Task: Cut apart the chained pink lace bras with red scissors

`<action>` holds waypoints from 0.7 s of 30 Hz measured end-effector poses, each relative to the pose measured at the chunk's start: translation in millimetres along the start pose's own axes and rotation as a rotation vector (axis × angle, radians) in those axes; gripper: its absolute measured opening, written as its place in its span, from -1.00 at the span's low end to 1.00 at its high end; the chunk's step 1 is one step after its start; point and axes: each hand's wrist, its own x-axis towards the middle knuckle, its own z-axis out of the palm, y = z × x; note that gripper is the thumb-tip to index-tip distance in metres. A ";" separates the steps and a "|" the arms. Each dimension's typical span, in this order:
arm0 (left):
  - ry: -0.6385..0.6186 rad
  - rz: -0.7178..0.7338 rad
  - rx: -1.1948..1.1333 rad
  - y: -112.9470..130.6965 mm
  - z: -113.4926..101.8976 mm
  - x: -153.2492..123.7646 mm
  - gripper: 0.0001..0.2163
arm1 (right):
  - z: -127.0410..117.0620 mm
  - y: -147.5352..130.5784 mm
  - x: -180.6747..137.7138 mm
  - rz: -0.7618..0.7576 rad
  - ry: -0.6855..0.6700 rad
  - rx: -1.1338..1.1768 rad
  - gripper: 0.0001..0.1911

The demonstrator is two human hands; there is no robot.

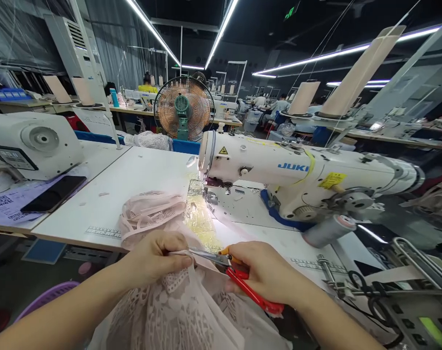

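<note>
My left hand (158,258) pinches an edge of a pale pink lace garment (180,316), which hangs down over the table's front edge. In my right hand (266,270) is a pair of scissors (248,289) with red and orange handles. Their blades point left and lie at the fabric edge beside my left fingertips; whether they are fully closed I cannot make out. A bunched part of the same pale pink fabric (151,211) rests on the table behind my left hand. Just beyond it stands a white sewing machine (257,158), its needle area lit.
A black phone (55,193) lies on printed papers at the left, near a second sewing machine (39,143). To the right are a grey thread cone (328,231) and a metal attachment (399,291). A large fan (182,109) stands behind the table (100,194).
</note>
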 end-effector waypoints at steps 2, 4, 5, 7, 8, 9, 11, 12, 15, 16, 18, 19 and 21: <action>0.000 0.009 0.014 1.3 0.6 -0.2 -0.77 | -2.4 -1.5 0.1 -0.001 -0.004 -0.028 -0.51; -0.011 0.008 0.021 2.1 1.0 -0.6 -0.76 | -3.4 -1.8 0.0 -0.002 -0.004 -0.044 -0.51; -0.019 0.006 0.018 2.5 1.1 -0.8 -0.76 | -3.4 -1.6 -0.2 0.000 -0.004 -0.048 -0.51; -0.033 -0.004 0.007 3.1 1.0 -1.0 -0.77 | -3.1 -1.1 -1.0 0.003 0.006 -0.047 -0.51; -0.035 -0.008 0.003 3.3 0.9 -1.1 -0.76 | -2.9 -1.0 -1.5 0.004 0.012 -0.044 -0.51; -0.037 -0.012 0.003 3.5 0.8 -1.1 -0.76 | -2.8 -1.0 -2.1 0.003 0.019 -0.041 -0.51; -0.035 -0.018 0.008 3.6 0.7 -1.0 -0.76 | -2.7 -1.1 -3.0 0.003 0.025 -0.037 -0.50; -0.032 -0.023 0.010 3.6 0.7 -0.9 -0.76 | -2.7 -1.1 -3.3 0.006 0.023 -0.030 -0.50; -0.027 -0.028 0.009 3.1 1.1 -0.4 -0.76 | -2.4 -0.7 -4.2 -0.011 0.009 0.012 -0.53; -0.027 -0.026 0.008 2.9 1.3 -0.1 -0.76 | -2.0 -0.4 -4.4 -0.019 0.004 0.028 -0.56; -0.029 -0.017 0.007 2.6 1.8 0.6 -0.76 | -0.6 0.2 -5.2 -0.019 -0.008 0.052 -0.60; -0.027 -0.013 0.006 2.6 2.1 0.9 -0.75 | 0.4 0.4 -5.7 -0.010 -0.013 0.060 -0.61; -0.015 -0.013 0.001 3.0 2.7 1.4 -0.73 | 2.6 0.3 -6.8 0.013 -0.022 0.088 -0.63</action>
